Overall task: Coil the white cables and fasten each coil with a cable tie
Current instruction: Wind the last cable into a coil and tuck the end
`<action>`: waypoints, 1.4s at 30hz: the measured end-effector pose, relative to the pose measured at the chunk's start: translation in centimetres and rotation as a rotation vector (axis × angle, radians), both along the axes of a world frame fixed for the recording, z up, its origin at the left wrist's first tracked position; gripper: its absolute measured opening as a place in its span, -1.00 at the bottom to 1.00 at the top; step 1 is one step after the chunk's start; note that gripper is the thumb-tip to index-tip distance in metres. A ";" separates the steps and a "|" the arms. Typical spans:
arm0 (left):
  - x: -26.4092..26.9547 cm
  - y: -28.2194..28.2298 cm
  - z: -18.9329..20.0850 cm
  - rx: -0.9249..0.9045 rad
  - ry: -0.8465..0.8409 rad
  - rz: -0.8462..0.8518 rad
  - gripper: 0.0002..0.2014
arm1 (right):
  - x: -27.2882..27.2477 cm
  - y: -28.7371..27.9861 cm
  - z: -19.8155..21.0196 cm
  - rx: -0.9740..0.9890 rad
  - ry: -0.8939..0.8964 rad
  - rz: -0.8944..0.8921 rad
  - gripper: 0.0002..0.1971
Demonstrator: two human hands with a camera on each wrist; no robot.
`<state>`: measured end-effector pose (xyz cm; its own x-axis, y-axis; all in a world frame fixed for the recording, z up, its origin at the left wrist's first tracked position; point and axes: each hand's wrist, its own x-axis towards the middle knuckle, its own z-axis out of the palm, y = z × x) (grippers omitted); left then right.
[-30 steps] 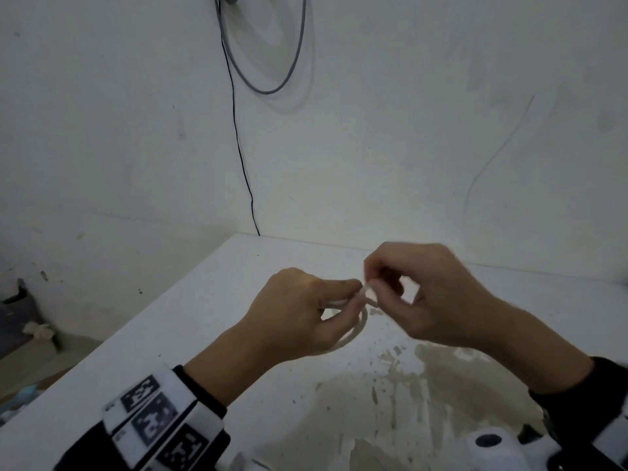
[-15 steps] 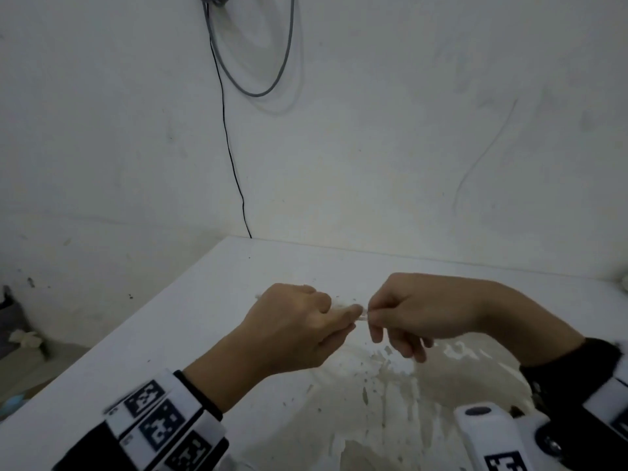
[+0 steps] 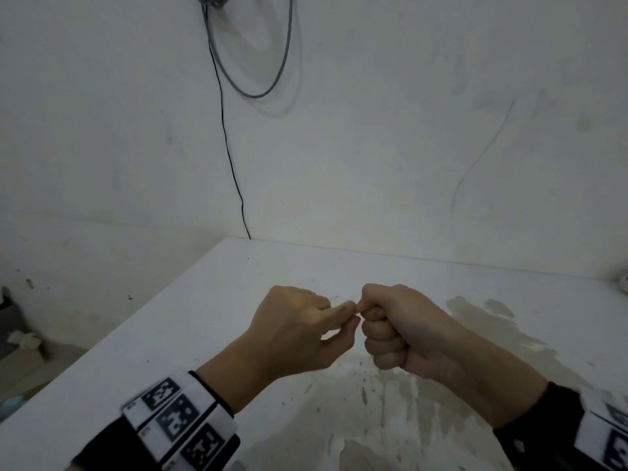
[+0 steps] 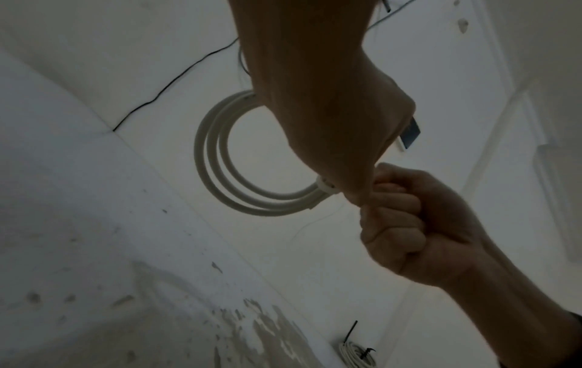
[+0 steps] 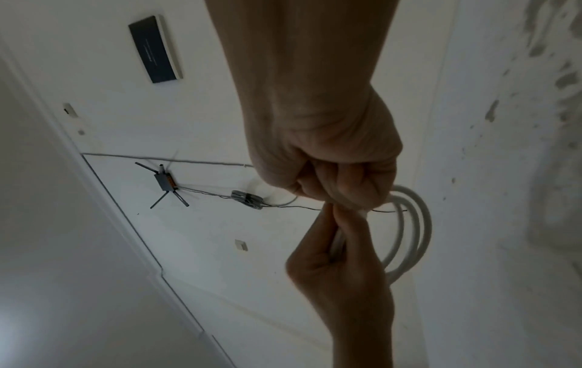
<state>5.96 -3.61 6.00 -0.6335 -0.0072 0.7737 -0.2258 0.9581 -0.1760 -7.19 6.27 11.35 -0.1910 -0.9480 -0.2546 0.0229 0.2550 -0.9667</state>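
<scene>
A white cable coil [image 4: 214, 159] of about three loops hangs from my left hand [image 4: 356, 199], which grips the strands at one side. A white cable tie [image 4: 326, 186] wraps the strands right beside those fingers. My right hand [image 4: 378, 184] is a tight fist against the left fingertips, gripping the tie's tail. In the right wrist view the right hand [image 5: 346, 196] comes from above, the left hand [image 5: 337, 216] from below, and the coil [image 5: 415, 224] loops out to the right. In the head view the left hand [image 3: 350, 311] and right hand [image 3: 365, 309] meet above the table and hide the coil.
The white table [image 3: 204, 334] is stained and meets the wall at the back. A grey cable loop [image 3: 251, 62] and a thin black wire [image 3: 231, 164] hang on the wall. Another white coil [image 4: 356, 353], bound with a black tie, lies on the table.
My right hand has turned from an upward pinch into a closed fist against the left fingertips. Both hands sit lower and closer to the table.
</scene>
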 end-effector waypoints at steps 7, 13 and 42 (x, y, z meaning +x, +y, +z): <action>-0.8 -0.1 0.5 0.052 0.066 -0.066 -0.92 | 0.1 0.4 1.2 -0.129 -0.086 -0.142 -0.50; -1.5 0.1 1.2 0.073 0.109 -0.120 -0.92 | 0.3 1.3 2.0 -0.229 -0.045 -0.163 -0.45; -5.8 3.8 4.0 0.684 -0.115 -0.111 -0.61 | -2.5 3.0 4.0 -0.307 0.010 -0.201 -0.54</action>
